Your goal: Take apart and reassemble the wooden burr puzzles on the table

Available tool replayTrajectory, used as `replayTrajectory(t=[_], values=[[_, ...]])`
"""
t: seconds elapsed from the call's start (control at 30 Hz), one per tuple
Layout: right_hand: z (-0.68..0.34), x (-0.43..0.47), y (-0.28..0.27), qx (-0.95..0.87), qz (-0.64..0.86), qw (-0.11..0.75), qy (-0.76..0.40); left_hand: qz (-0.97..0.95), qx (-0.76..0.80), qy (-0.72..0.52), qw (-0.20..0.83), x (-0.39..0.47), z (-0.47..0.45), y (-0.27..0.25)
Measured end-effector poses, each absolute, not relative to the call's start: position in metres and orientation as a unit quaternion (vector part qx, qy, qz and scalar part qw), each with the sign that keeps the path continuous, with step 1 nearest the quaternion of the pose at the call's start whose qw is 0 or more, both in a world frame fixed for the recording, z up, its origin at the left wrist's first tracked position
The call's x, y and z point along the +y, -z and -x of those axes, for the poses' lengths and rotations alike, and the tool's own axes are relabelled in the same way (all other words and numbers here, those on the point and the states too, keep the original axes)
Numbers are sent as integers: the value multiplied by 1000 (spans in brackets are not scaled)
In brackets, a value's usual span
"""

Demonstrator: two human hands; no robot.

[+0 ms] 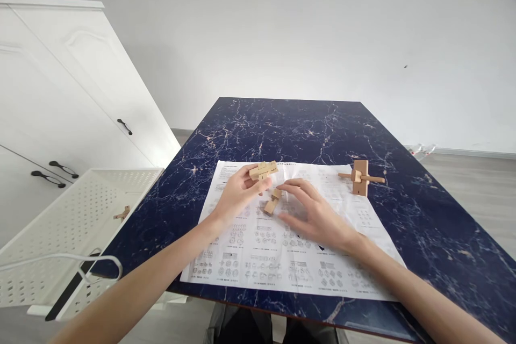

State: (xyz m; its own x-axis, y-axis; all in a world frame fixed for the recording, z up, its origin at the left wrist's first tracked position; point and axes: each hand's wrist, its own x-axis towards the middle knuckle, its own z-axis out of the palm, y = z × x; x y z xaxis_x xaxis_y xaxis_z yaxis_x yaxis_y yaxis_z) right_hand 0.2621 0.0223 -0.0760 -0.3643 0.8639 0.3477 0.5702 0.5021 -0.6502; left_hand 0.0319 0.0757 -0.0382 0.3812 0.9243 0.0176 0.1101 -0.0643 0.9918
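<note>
My left hand (pixel 245 188) is closed around a few joined wooden puzzle pieces (pixel 264 170), held above the instruction sheet (pixel 226 258). A loose notched wooden piece (pixel 272 202) lies on the paper just below them. Beside that piece is my right hand (pixel 312 212), its thumb and fingers apart and nothing between them; the fingertips reach close to the piece's upper end, and whether they touch it I cannot tell. The sheet carries small printed diagrams and text, partly covered by both hands and forearms.
A wooden block with a crossing rod (pixel 360 177) sits at the sheet's right edge on the dark blue marbled table (pixel 282 129). To the left stands a white perforated basket (pixel 80 204) with a small wooden piece (pixel 122 213) inside, near a white cabinet (pixel 88 64).
</note>
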Motion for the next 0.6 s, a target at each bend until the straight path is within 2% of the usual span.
replayTrajectory(t=[0.17, 0.37, 0.47, 0.6], values=[[-262, 22, 81, -853, 426, 258, -158, -614, 447, -377, 530, 77, -32, 41], [-260, 22, 76, -850, 421, 280, -148, -630, 439, -371, 522, 76, -34, 44], [-259, 23, 74, -800, 446, 332, -225, -648, 423, -366, 516, 74, -35, 42], [-266, 28, 69, -632, 484, 405, -449, -674, 399, -375, 495, 72, -36, 42]])
